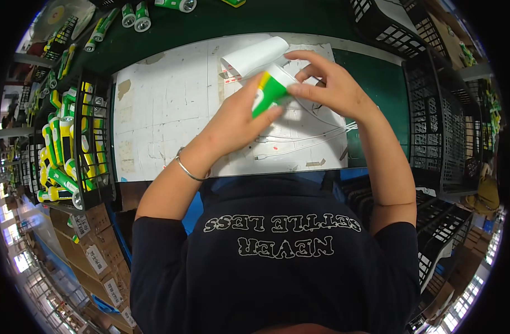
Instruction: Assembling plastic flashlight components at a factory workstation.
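My left hand (241, 114) is closed around a green, white and yellow piece (273, 92), which looks like a small printed carton and is held tilted above the board. Its white end points up toward my right hand (330, 83). The fingers of that hand are apart and bent, with the thumb at the piece's upper right edge; whether it presses there I cannot tell. Just beyond lies a white rolled or folded sheet (258, 55), open toward the left. Several thin white cables (299, 146) with plugs spread over the white board (166, 111) under my hands.
A black crate (93, 139) full of green and yellow flashlights (57, 142) stands at the left. More flashlights (142, 23) lie on the green table (210, 19) at the back. Black crates (427, 128) line the right side. Brown cartons (93, 250) stand low at the left.
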A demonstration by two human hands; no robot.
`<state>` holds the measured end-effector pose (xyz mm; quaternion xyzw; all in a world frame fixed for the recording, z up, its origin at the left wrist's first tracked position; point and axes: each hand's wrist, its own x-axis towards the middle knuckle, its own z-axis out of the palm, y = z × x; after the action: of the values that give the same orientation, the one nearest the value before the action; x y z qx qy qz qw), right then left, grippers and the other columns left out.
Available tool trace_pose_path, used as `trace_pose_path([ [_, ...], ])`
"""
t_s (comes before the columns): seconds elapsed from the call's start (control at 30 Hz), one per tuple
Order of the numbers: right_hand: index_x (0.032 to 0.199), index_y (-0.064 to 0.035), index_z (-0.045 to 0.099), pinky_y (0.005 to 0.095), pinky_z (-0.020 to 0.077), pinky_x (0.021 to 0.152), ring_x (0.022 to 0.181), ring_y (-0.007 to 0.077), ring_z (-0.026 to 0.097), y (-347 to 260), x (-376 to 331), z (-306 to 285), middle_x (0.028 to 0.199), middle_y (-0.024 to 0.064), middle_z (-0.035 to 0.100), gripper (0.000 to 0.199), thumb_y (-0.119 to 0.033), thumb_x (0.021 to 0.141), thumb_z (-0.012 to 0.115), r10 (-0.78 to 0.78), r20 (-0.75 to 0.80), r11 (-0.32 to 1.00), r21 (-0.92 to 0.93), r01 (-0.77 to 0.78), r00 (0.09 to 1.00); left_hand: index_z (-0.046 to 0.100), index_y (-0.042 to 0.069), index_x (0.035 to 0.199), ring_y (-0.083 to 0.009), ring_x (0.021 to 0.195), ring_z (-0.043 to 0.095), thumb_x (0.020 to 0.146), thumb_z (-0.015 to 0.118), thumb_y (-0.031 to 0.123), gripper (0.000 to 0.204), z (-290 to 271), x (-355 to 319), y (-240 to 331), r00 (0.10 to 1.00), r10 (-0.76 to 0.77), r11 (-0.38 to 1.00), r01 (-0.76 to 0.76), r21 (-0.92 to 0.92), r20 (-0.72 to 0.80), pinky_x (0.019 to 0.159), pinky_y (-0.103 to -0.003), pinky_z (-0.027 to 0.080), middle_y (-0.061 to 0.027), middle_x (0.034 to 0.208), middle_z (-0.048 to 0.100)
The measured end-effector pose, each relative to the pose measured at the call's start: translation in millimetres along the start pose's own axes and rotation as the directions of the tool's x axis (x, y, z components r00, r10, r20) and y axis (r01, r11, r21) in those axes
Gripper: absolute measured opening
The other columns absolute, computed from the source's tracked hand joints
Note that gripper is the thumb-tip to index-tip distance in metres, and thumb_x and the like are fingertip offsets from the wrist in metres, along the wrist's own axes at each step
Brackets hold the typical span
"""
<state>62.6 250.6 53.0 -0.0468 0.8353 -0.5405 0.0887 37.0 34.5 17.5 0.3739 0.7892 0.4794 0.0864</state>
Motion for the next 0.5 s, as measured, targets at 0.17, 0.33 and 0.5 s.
trace_pose_path([
  [0.17,0.115,-0.01,0.055,0.0203,0.0349,0.059,0.074,0.0049,0.049,8,-6,-10,0.088,0.0005,0.057,0.053,-0.025,0.069,0.076,-0.083,0.153,0.996,0.054,0.076,0.985,0.053,0.004,0.115,-0.0327,0.09,0.059,0.069,0.066,0.011,0.048,-36,-11,17,0.966,-0.147,0.952,0.08,0.294,0.213,0.08,-0.036,0.048,-0.0168,0.101,0.061],
  [0.33,0.119,-0.0102,0.053,0.014,0.0295,0.054,0.066,-0.0005,0.043,14,-9,-15,0.099,0.0016,0.058,0.056,-0.015,0.068,0.076,-0.083,0.133,0.976,0.212,0.053,0.988,0.058,0.004,0.102,-0.0332,0.082,0.06,0.069,0.065,0.015,0.035,-66,-27,11,0.932,-0.262,0.905,0.147,0.4,0.25,0.073,-0.038,0.048,-0.0167,0.087,0.063],
  [0.5,0.12,-0.0085,0.051,0.0126,0.0317,0.055,0.054,-0.0013,0.036,17,1,1,0.097,0.0035,0.059,0.055,-0.015,0.071,0.074,-0.029,0.214,0.938,0.343,-0.047,0.976,0.047,0.003,0.122,-0.0238,0.091,0.059,0.074,0.068,0.019,0.055,-49,-15,7,0.836,-0.287,0.951,0.306,0.036,0.467,0.08,-0.033,0.046,-0.0137,0.104,0.06],
])
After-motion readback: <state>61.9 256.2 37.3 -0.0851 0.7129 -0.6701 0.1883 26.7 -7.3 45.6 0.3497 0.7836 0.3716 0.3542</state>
